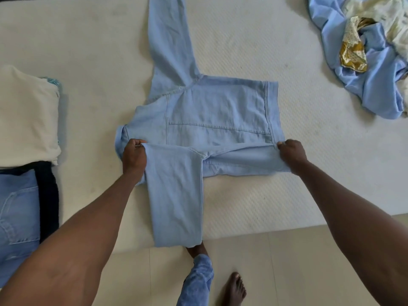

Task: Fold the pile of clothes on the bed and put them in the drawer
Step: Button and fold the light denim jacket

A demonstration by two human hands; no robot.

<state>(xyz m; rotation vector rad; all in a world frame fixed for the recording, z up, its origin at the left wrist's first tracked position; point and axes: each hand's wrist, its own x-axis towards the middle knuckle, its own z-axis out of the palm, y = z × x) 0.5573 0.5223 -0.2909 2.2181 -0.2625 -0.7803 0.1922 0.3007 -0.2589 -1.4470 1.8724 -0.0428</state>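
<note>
A light blue denim jacket (216, 111) lies flat on the cream bed (287, 184). Its near edge is folded over toward the middle. One sleeve stretches away toward the far side, the other hangs over the bed's front edge. My left hand (134, 156) pinches the folded edge at the collar end. My right hand (291, 153) pinches the same fold at the hem end. A pile of unfolded clothes (371, 51), blue, white and gold, sits at the far right.
Folded clothes lie at the left: a cream piece (26, 115), a dark piece (48, 195) and blue jeans (17, 217). Beige floor tiles (287, 272) run below the bed's front edge, with my feet and jeans leg there.
</note>
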